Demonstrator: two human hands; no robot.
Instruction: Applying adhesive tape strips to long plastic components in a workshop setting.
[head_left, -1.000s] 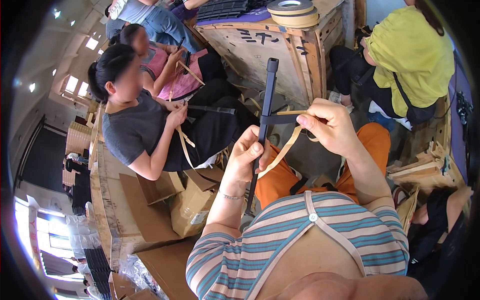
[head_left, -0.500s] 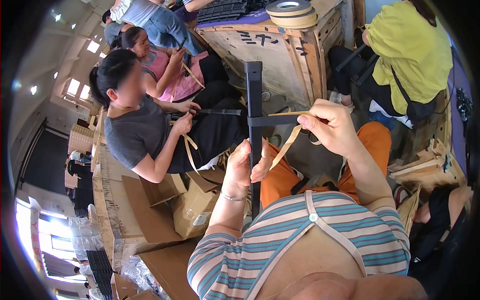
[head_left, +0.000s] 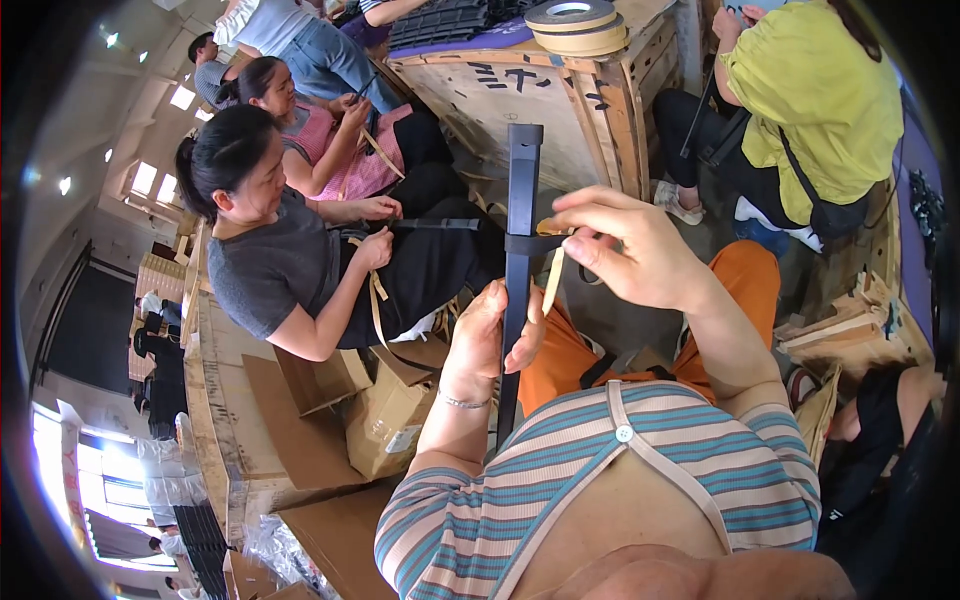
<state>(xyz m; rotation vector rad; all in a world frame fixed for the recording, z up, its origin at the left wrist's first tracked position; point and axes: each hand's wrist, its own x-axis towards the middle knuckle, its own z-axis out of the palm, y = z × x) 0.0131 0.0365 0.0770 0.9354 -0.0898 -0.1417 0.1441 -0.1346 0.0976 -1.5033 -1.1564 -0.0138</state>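
Note:
Upright in front of me stands a long black rectangular bar [head_left: 521, 190], with my left hand [head_left: 488, 335] closed around its lower middle. A dark band of tape [head_left: 533, 244] crosses the bar above that hand and reaches out to the right. My right hand [head_left: 635, 250] is close beside the bar, its fingers bent around the free end of the tape. From there a pale tan backing strip [head_left: 553, 280] hangs down next to the bar. The fingertips partly hide how the tape end is gripped.
Left of me, a person in grey [head_left: 270, 230] holds a similar black bar [head_left: 435, 223]. Tape rolls [head_left: 575, 25] lie on a wooden crate [head_left: 520, 110]. Cardboard boxes [head_left: 390, 420] stand at lower left. A person in yellow [head_left: 820, 110] sits at right.
My right hand has moved left and in toward the bar, so the stretch of tape between them is shorter. The bar has shifted slightly right and turned a little.

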